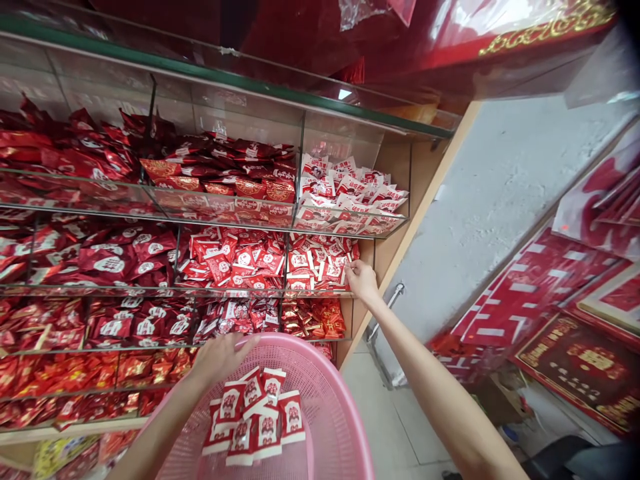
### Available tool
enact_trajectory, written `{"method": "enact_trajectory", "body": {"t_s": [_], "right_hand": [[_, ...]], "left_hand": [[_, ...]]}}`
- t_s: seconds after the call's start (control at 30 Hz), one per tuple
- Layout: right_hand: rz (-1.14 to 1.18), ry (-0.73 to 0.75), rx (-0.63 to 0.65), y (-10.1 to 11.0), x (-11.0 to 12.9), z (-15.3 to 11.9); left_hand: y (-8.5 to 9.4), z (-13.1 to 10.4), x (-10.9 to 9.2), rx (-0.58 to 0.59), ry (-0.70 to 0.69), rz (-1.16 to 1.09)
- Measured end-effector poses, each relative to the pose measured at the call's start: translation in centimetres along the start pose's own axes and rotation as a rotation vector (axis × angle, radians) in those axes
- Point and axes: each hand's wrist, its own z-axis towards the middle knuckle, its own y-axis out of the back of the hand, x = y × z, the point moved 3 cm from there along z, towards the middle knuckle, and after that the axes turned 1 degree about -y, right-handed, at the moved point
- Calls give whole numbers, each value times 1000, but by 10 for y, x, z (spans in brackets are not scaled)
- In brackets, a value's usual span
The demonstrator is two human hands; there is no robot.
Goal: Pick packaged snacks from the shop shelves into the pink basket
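My left hand [217,360] is at the far left rim of a pink plastic basket [345,393], its fingers over the edge; part of its grip is hidden. Several red-and-white candy packets [267,427] lie in the bottom of the basket, faces up. Farther forward and right, my right hand [363,281] reaches into a glass-fronted shelf compartment. Its fingers are pinched together at the right end of a pile of red-and-white wrapped candies [320,263], apparently on one packet, though the fingertips partly cover it.
Glass shelf dividers [287,263] separate more red packets [107,260]. Above right, white-and-red packets [350,187] fill another compartment. A wooden side panel [425,207] borders the shelf, beside a grey wall [480,180]. Red printed goods [585,360] stand at right, above floor tiles [380,413].
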Motion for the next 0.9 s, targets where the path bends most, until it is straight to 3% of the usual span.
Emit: {"method": "enact_trajectory", "body": {"t_s": [0.2,0.4,0.57,0.7,0.8,0.9], "right_hand": [[285,253,-58,5,9,-14],[-11,548,-242,10,0,-35],[33,766,-243,6,-1,-70],[98,699,-190,0,5,-87],[270,493,-137,-6,13,-100],[472,320,34,-16,24,-122]], "left_hand": [[-1,3,2,-5,0,3],[-1,3,2,1,12,12],[3,3,-2,12,28,21],[3,4,-3,1,34,46],[0,5,-2,-4,41,44],[-3,5,0,-2,41,54]]}}
